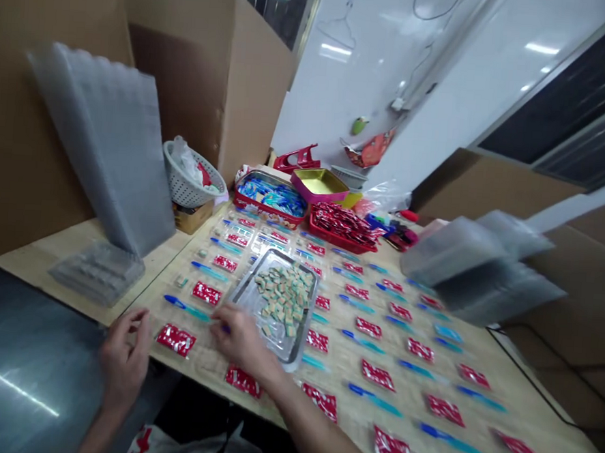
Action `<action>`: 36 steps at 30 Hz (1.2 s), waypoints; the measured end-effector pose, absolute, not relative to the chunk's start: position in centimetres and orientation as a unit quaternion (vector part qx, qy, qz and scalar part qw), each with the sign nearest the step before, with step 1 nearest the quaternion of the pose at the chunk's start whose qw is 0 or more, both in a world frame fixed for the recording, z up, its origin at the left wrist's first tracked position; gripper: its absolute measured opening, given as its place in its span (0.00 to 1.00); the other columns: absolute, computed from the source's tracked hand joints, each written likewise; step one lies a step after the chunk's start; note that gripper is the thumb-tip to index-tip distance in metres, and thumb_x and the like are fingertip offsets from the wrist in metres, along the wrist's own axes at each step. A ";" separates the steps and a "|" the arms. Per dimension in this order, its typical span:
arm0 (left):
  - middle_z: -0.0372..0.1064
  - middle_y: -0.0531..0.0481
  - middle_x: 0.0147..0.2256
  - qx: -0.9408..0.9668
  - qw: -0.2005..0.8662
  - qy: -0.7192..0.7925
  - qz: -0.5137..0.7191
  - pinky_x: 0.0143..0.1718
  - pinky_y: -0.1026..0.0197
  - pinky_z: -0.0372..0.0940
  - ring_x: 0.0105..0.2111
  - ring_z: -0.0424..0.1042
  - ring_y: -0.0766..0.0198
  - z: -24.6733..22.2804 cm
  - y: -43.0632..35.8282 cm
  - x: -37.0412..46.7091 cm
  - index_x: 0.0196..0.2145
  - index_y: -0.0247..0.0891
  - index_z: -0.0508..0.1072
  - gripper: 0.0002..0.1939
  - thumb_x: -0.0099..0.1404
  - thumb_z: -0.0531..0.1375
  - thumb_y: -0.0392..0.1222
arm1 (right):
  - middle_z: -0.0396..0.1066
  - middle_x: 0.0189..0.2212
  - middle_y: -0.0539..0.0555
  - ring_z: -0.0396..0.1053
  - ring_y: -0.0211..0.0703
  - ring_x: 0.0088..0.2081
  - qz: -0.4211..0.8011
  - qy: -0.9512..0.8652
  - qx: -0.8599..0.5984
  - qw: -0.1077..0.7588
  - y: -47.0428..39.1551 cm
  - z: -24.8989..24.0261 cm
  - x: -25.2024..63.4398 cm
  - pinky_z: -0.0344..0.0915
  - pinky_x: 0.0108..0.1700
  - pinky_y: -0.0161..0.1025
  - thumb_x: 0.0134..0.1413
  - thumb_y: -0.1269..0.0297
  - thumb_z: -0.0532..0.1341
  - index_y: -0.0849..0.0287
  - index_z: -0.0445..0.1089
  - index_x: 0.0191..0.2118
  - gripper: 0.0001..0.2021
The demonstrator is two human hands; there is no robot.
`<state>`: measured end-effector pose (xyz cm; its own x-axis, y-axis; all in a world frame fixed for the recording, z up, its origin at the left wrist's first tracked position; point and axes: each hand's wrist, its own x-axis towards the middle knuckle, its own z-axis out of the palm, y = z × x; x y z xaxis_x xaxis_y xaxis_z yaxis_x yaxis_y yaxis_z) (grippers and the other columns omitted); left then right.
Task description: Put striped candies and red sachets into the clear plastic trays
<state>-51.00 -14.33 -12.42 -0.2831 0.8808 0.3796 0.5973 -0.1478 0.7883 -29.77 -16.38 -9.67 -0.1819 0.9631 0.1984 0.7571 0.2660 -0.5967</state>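
Observation:
A metal tray [247, 293] holding many small pale green and tan pieces rests on the wooden table. My right hand [235, 332] is closed at the tray's left edge; what its fingers hold, if anything, is hidden. My left hand [127, 345] hovers by the table's front edge, its fingers curled and thumb apart, with nothing visible between them. Near it lie a red packet [176, 340] and a blue pen [187, 307]. Rows of clear plastic trays with red packets and blue pens cover the table on both sides of the metal tray.
Behind are a tin of blue packets [271, 196], a red basket of red packets [344, 227] and a white basket [190, 178]. Stacked clear plastic trays stand at left [117, 147] and right [459, 256]. Cardboard panels [255, 80] border the table.

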 end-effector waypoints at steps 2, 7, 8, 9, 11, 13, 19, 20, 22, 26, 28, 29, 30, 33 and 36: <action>0.70 0.46 0.34 0.654 0.113 0.569 0.486 0.38 0.57 0.63 0.34 0.68 0.58 -11.8 -14.2 -48.2 0.36 0.36 0.71 0.12 0.60 0.55 0.46 | 0.70 0.33 0.52 0.67 0.40 0.35 0.172 -0.696 -0.639 0.279 -17.9 -10.0 -24.6 0.60 0.38 0.33 0.50 0.72 0.59 0.58 0.71 0.35 0.06; 0.69 0.48 0.31 0.817 0.182 0.423 0.346 0.40 0.57 0.61 0.36 0.66 0.59 -11.4 -14.0 -39.2 0.29 0.38 0.70 0.05 0.60 0.54 0.37 | 0.71 0.31 0.53 0.67 0.41 0.35 0.114 -0.622 -0.757 0.164 -20.3 -11.1 -15.9 0.55 0.36 0.34 0.50 0.74 0.56 0.60 0.72 0.31 0.07; 0.69 0.48 0.31 0.839 0.197 0.410 0.298 0.40 0.56 0.61 0.36 0.66 0.58 -11.5 -14.0 -37.6 0.28 0.38 0.70 0.05 0.59 0.54 0.36 | 0.71 0.30 0.54 0.67 0.41 0.35 0.102 -0.616 -0.768 0.140 -20.4 -11.3 -15.3 0.54 0.36 0.35 0.51 0.73 0.56 0.60 0.71 0.30 0.07; 0.69 0.47 0.31 0.856 0.208 0.399 0.254 0.41 0.56 0.60 0.37 0.65 0.57 -11.7 -13.9 -36.2 0.29 0.38 0.70 0.05 0.59 0.54 0.35 | 0.71 0.30 0.54 0.67 0.42 0.35 0.088 -0.613 -0.776 0.122 -20.4 -11.5 -15.1 0.53 0.36 0.36 0.53 0.71 0.56 0.60 0.71 0.29 0.08; 0.69 0.46 0.33 0.881 0.216 0.379 0.185 0.42 0.54 0.59 0.38 0.65 0.55 -12.0 -13.9 -34.1 0.31 0.38 0.72 0.07 0.58 0.54 0.34 | 0.71 0.31 0.55 0.66 0.45 0.37 0.056 -0.609 -0.784 0.104 -20.4 -11.8 -15.5 0.51 0.37 0.37 0.54 0.66 0.56 0.60 0.71 0.28 0.09; 0.69 0.45 0.35 0.897 0.217 0.359 0.139 0.43 0.54 0.59 0.40 0.64 0.55 -12.3 -13.8 -33.0 0.35 0.38 0.73 0.10 0.57 0.53 0.32 | 0.71 0.32 0.56 0.66 0.46 0.38 0.032 -0.606 -0.787 0.107 -20.2 -12.0 -16.3 0.50 0.37 0.39 0.55 0.64 0.56 0.60 0.70 0.28 0.09; 0.67 0.46 0.37 0.910 0.227 0.337 0.090 0.42 0.55 0.57 0.41 0.64 0.56 -12.7 -13.6 -32.4 0.36 0.39 0.72 0.15 0.53 0.52 0.28 | 0.71 0.31 0.52 0.65 0.42 0.37 0.061 -0.606 -0.763 0.217 -20.1 -12.6 -17.1 0.48 0.37 0.37 0.52 0.71 0.56 0.59 0.67 0.30 0.03; 0.67 0.47 0.36 0.907 0.234 0.337 0.095 0.42 0.56 0.57 0.41 0.64 0.57 -12.8 -13.5 -32.3 0.35 0.38 0.72 0.15 0.52 0.52 0.27 | 0.71 0.30 0.51 0.65 0.41 0.36 0.079 -0.604 -0.757 0.238 -20.1 -12.7 -16.9 0.48 0.37 0.37 0.51 0.72 0.56 0.59 0.66 0.29 0.04; 0.68 0.47 0.35 0.900 0.252 0.336 0.112 0.43 0.57 0.57 0.40 0.64 0.58 -13.0 -13.4 -32.3 0.32 0.38 0.71 0.13 0.52 0.52 0.27 | 0.70 0.26 0.49 0.65 0.39 0.33 0.117 -0.595 -0.746 0.276 -20.0 -13.0 -16.5 0.49 0.37 0.36 0.49 0.74 0.56 0.60 0.65 0.28 0.04; 0.69 0.48 0.32 0.890 0.273 0.336 0.143 0.40 0.58 0.57 0.38 0.65 0.59 -13.3 -13.2 -32.2 0.29 0.37 0.71 0.11 0.53 0.52 0.27 | 0.68 0.23 0.47 0.65 0.37 0.28 0.183 -0.582 -0.726 0.318 -19.8 -13.1 -16.2 0.53 0.33 0.32 0.45 0.76 0.56 0.60 0.66 0.28 0.05; 0.69 0.48 0.31 0.891 0.274 0.332 0.145 0.39 0.58 0.57 0.37 0.66 0.58 -13.4 -13.3 -32.3 0.28 0.37 0.70 0.10 0.54 0.52 0.28 | 0.68 0.23 0.47 0.65 0.37 0.28 0.201 -0.592 -0.712 0.319 -19.8 -13.0 -16.7 0.53 0.31 0.31 0.44 0.77 0.56 0.60 0.67 0.28 0.07; 0.69 0.48 0.30 0.892 0.274 0.330 0.145 0.39 0.58 0.57 0.36 0.66 0.58 -13.4 -13.3 -32.4 0.28 0.37 0.70 0.09 0.54 0.52 0.28 | 0.69 0.23 0.48 0.65 0.37 0.28 0.203 -0.601 -0.705 0.316 -19.8 -12.8 -17.0 0.54 0.31 0.31 0.44 0.77 0.55 0.60 0.68 0.28 0.07; 0.69 0.47 0.30 0.892 0.272 0.329 0.147 0.39 0.58 0.57 0.36 0.66 0.58 -13.4 -13.4 -32.4 0.27 0.37 0.70 0.09 0.54 0.52 0.29 | 0.69 0.24 0.49 0.65 0.38 0.29 0.202 -0.610 -0.700 0.313 -19.8 -12.7 -17.4 0.55 0.32 0.31 0.44 0.77 0.55 0.60 0.69 0.28 0.08; 0.69 0.47 0.32 0.886 0.272 0.340 0.158 0.40 0.58 0.58 0.37 0.66 0.58 -13.4 -13.6 -32.7 0.29 0.37 0.69 0.09 0.53 0.52 0.29 | 0.71 0.27 0.50 0.66 0.40 0.33 0.198 -0.624 -0.691 0.307 -19.8 -12.4 -18.5 0.57 0.37 0.33 0.43 0.78 0.55 0.59 0.71 0.28 0.10; 0.68 0.47 0.34 0.871 0.294 0.356 0.167 0.39 0.58 0.59 0.37 0.66 0.58 -13.5 -13.7 -32.8 0.36 0.37 0.68 0.14 0.51 0.53 0.28 | 0.72 0.28 0.51 0.67 0.41 0.34 0.200 -0.620 -0.692 0.310 -19.9 -12.4 -19.3 0.58 0.40 0.34 0.42 0.79 0.55 0.59 0.71 0.29 0.11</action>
